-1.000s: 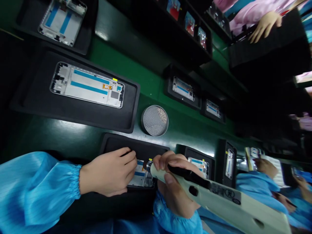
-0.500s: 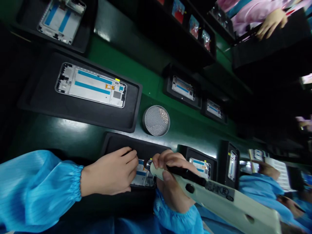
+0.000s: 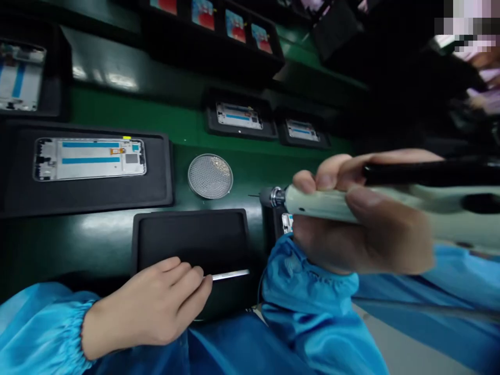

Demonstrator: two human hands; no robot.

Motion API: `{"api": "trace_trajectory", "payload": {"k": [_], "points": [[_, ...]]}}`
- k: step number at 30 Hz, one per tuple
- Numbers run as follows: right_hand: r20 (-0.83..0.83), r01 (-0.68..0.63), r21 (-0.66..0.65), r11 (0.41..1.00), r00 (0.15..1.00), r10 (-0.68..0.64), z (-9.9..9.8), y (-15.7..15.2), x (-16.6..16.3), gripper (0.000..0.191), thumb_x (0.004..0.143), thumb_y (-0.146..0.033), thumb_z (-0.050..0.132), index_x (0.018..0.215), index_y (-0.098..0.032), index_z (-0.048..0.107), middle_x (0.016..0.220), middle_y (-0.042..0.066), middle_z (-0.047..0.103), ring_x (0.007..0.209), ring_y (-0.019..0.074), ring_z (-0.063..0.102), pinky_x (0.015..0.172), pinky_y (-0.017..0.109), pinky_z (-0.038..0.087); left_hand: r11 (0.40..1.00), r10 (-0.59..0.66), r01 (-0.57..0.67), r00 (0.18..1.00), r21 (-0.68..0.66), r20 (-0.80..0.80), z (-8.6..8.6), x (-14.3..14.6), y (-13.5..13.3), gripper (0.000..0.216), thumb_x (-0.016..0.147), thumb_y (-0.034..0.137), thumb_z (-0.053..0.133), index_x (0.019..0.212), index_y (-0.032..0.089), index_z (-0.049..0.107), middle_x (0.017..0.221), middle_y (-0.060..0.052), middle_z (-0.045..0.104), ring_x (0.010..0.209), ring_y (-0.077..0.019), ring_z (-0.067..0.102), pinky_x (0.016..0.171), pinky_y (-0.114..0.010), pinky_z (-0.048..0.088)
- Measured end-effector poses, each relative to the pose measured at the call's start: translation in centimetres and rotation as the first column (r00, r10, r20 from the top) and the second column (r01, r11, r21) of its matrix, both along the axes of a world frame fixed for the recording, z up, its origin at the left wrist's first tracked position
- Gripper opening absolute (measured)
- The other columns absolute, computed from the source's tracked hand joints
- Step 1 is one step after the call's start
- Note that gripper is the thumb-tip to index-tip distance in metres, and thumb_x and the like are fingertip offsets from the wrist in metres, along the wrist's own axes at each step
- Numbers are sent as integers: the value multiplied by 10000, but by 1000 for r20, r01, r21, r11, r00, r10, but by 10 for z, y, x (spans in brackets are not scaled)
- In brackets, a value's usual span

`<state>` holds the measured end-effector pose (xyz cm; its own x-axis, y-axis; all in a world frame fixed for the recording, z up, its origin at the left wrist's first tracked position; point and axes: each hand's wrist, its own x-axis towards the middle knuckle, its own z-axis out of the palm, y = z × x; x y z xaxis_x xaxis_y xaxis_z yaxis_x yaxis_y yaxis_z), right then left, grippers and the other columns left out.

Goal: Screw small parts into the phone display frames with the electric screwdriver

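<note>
My right hand (image 3: pixel 367 219) is wrapped round a pale electric screwdriver (image 3: pixel 320 202), whose thin bit points left over the bench. Near the front of a black tray (image 3: pixel 191 229), my left hand (image 3: pixel 156 299) grips a phone frame (image 3: pixel 230 274). Only a narrow silvery edge of that frame shows, turned on its side; the rest is behind my fingers. Between the tray and the bit, a round perforated dish (image 3: pixel 210 177) stands on the green bench with small shiny screws gathered at its upper right.
Another phone frame (image 3: pixel 89 159) with blue strips lies in a black tray at the left. More frames in trays stand farther back, including one phone frame (image 3: pixel 239 115) beyond the dish. A dark rack (image 3: pixel 219 49) with colourful panels runs along the back.
My left hand has lifted the phone frame from its tray and tipped it on edge. The screwdriver in my right hand has moved up and right, away from it. The view has turned.
</note>
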<state>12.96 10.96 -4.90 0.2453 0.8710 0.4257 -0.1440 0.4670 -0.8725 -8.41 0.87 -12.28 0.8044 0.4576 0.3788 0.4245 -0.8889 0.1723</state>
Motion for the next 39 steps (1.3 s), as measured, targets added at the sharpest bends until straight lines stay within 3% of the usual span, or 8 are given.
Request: {"api": "trace_trajectory", "payload": {"k": [6,11,22,26,33,39], "points": [[-83,17,-20,1000,996,-18,4,3,2,205,547,-94,611,718,-203,635,566,-46,464,540,110,485,515,296,383,993,-68,66,997,-97,-23,8,-1,4,285,926,42,448,1154,90,613,926,-104,658,834,-219,609,764,-361,514],[-30,-11,-38,999,1000,10,7,4,4,177,563,-126,640,711,-221,620,580,-47,441,536,107,469,513,308,381,985,-106,102,994,-139,-19,7,-4,6,300,939,41,430,1182,82,600,955,-105,654,871,-226,610,812,-390,524],[-29,-7,-7,1000,1000,7,1,5,7,174,609,-204,745,749,-225,643,585,-40,459,556,114,478,514,311,406,986,-119,117,993,-122,-15,12,-1,5,260,956,74,442,1149,94,615,916,-92,643,837,-199,604,798,-356,520],[-35,-16,10,1000,999,16,2,5,7,165,611,-186,725,747,-214,635,582,-36,469,543,115,469,501,311,380,986,-130,124,991,-114,-44,16,3,5,263,939,59,443,1139,94,612,890,-94,640,804,-207,601,750,-364,524],[-68,5,27,1000,998,-3,2,6,5,171,582,-119,649,733,-196,633,563,-36,480,521,118,470,486,312,358,975,-185,154,963,-162,-197,20,10,4,387,906,53,481,1287,85,538,877,-93,626,738,-218,604,670,-382,525],[-26,42,1,999,999,-42,2,6,4,147,593,-163,628,726,-224,622,603,-31,458,536,125,484,494,334,382,979,-185,161,963,-128,-197,19,9,2,370,916,76,482,1280,87,549,857,-81,609,722,-203,588,675,-370,505]]}}
